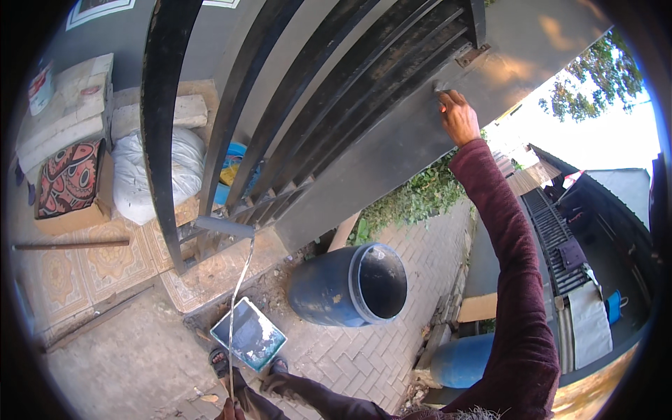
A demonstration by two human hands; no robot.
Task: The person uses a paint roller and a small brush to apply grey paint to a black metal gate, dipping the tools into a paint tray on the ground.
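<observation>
Grey roller point(224, 226) on a long pole point(241, 281), one hand up at the wall point(392, 140)

At far left, a cardboard box point(73, 221) holds a patterned item point(70, 178). Rightward, the roller lies crosswise before the dark bars point(171, 175) — contact unclear — its long axis running left to right. The pole points away, near to far, its near end gripped by the left hand point(229, 411), partly cut off. A blue bucket point(221, 193) behind the bars contains something yellow. Beneath the pole, a pale-rimmed tray point(271, 354) holds dark grey paint with whitish smears. Next, a blue barrel point(318, 287) gapes — contents too dark to tell. Farther right, the right hand point(458, 117) pinches a small, unclear object point(440, 87) at the grey wall.
</observation>
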